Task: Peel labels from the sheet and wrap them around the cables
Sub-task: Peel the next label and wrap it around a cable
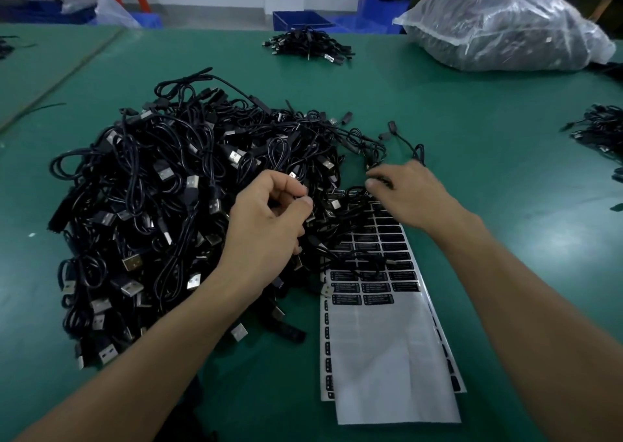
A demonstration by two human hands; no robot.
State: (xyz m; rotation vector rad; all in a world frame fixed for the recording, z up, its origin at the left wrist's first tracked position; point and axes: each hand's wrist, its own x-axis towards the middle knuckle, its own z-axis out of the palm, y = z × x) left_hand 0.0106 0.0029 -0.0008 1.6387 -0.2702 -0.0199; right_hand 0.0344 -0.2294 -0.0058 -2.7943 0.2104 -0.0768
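The left hand pinches a cable from the pile of cables, at 9 o'clock from the label sheet. The right hand lies at the sheet's 12 o'clock; its grip I cannot tell.

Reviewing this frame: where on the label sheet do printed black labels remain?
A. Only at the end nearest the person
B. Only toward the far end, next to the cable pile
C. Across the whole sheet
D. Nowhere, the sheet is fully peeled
B: the label sheet is bare white across its near part, and rows of black labels remain only toward the far end, where some cables lie over it.
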